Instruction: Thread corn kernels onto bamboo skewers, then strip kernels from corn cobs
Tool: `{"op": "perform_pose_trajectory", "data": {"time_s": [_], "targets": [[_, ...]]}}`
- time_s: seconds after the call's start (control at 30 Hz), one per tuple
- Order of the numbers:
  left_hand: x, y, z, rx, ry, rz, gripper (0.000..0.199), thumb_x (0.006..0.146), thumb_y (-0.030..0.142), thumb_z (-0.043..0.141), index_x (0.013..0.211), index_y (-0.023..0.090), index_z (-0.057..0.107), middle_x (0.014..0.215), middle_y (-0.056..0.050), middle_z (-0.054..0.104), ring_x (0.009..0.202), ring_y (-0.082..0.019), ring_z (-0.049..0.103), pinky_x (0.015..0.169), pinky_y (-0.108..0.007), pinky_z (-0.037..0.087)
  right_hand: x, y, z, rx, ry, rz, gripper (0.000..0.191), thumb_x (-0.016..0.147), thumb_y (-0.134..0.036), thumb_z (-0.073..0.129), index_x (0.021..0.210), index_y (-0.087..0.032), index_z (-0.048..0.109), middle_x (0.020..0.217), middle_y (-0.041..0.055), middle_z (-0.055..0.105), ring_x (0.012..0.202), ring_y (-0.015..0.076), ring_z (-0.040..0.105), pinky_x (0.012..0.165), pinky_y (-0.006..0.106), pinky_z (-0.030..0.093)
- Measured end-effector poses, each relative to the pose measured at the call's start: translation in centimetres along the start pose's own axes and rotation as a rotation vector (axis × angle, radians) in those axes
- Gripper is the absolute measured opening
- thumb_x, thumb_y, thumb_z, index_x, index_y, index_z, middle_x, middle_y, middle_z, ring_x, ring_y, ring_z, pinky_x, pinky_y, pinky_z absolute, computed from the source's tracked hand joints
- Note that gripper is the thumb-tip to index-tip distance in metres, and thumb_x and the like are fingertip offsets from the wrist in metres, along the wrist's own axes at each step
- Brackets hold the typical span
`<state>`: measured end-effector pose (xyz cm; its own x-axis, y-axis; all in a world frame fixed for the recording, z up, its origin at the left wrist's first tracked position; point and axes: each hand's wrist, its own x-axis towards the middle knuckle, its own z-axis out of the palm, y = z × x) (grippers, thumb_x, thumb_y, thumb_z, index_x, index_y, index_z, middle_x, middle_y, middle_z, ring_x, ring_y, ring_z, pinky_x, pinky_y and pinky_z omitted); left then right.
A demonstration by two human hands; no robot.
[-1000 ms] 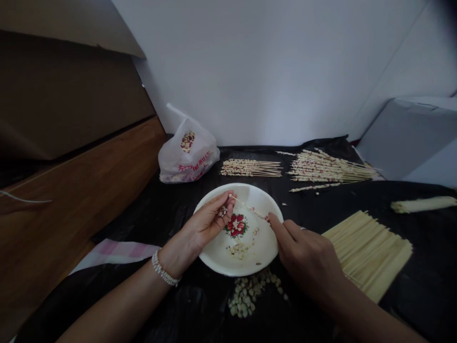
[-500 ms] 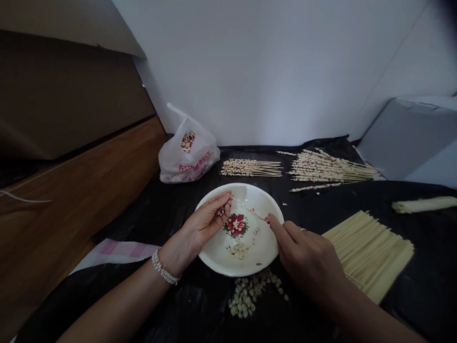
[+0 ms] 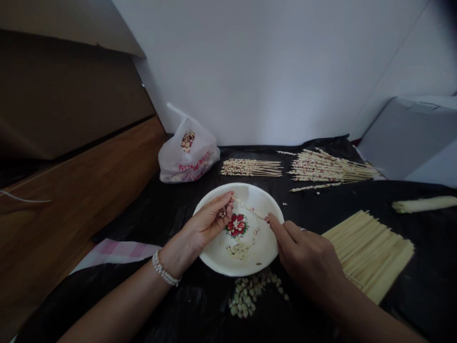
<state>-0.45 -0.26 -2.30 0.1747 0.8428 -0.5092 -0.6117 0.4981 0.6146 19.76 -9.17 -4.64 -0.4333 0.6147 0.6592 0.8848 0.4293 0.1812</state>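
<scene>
Over a white bowl [image 3: 217, 264] with a red flower print, my left hand [image 3: 210, 219] is closed around several small cream-and-dark-red kernels [image 3: 222, 212]. Its thumb and forefinger pinch at the pointed tip of a thin skewer [image 3: 255, 212], partly threaded with pale and reddish kernels. My right hand [image 3: 307, 255] is closed on the skewer's other end by the bowl's right rim, and its palm hides most of the stick. Loose pale kernels [image 3: 238, 250] lie on the bowl's floor.
Behind the bowl stand a white plastic bag [image 3: 189, 159] of kernels and two piles of threaded skewers [image 3: 250, 166], [image 3: 321, 166]. Bare sticks [image 3: 373, 252] lie at right, near a wrapped bundle [image 3: 424, 204]. More kernels [image 3: 246, 295] rest on the black sheet [image 3: 200, 305] in front.
My left hand has shifted very slightly to the right along the skewer's tip. The right hand and the things around the bowl look the same.
</scene>
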Motion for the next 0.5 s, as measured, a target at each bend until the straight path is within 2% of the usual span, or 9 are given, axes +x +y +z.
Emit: {"op": "perform_pose_trajectory", "data": {"time_s": [0.17, 0.37, 0.5], "targets": [[0.17, 0.12, -0.03, 0.021, -0.032, -0.018, 0.01, 0.083, 0.003, 0.061, 0.084, 0.008, 0.07, 0.072, -0.005, 0.065, 0.061, -0.007, 0.062, 0.054, -0.012, 0.053, -0.03, -0.05, 0.0, 0.003, 0.002, 0.003, 0.036, 0.089, -0.003, 0.042, 0.116, -0.002, 0.066, 0.066, 0.0026, 0.056, 0.05, 0.0132, 0.045, 0.05, 0.031, 0.029], [0.03, -0.28, 0.04, 0.053, -0.049, -0.032, 0.009, 0.082, 0.003, 0.063, 0.085, 0.007, 0.07, 0.073, -0.005, 0.065, 0.06, -0.007, 0.061, 0.054, -0.012, 0.051, -0.2, -0.19, 0.09, -0.003, 0.009, -0.008, 0.038, 0.088, -0.001, 0.041, 0.118, -0.002, 0.064, 0.068, 0.0026, 0.057, 0.05, 0.0132, 0.045, 0.05, 0.031, 0.029], [-0.4, -0.7, 0.22, 0.078, -0.102, -0.065, 0.008, 0.08, 0.003, 0.065, 0.082, 0.008, 0.07, 0.071, -0.003, 0.065, 0.059, -0.006, 0.059, 0.054, -0.013, 0.05, -0.09, -0.27, 0.12, 0.004, 0.023, -0.006, 0.037, 0.088, -0.001, 0.041, 0.116, -0.002, 0.064, 0.066, 0.002, 0.056, 0.05, 0.0133, 0.044, 0.051, 0.031, 0.029]]}}
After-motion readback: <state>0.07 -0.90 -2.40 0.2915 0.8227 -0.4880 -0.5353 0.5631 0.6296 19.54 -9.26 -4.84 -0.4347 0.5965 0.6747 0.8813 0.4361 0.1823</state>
